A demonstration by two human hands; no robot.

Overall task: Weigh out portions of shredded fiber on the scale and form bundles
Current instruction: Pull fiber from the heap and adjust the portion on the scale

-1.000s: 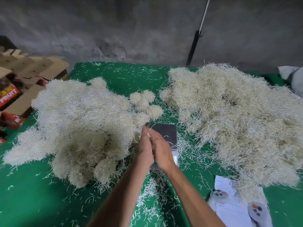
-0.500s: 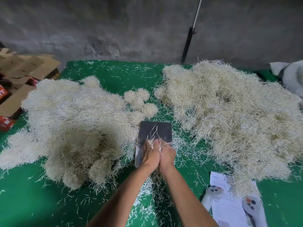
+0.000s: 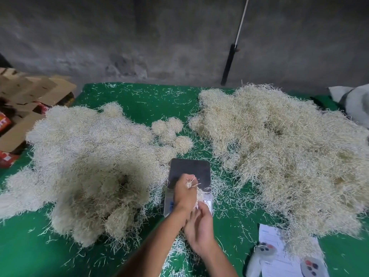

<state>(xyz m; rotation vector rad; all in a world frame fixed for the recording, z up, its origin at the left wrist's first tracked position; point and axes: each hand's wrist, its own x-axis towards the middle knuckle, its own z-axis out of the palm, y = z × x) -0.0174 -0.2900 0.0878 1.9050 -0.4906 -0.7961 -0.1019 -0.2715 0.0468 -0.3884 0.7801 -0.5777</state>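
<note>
left hand [image 3: 184, 191] fingers clamped round small fiber bundle [image 3: 196, 191] over scale [image 3: 188, 172]; right hand [image 3: 199, 229] just behind, fingers loosely apart; bundle pile [image 3: 89, 166] lies left.

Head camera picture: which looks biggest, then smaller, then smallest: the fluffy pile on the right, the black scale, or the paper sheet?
1. Right fiber pile
2. Scale and paper sheet: look alike, both partly covered, so unranked.
</note>
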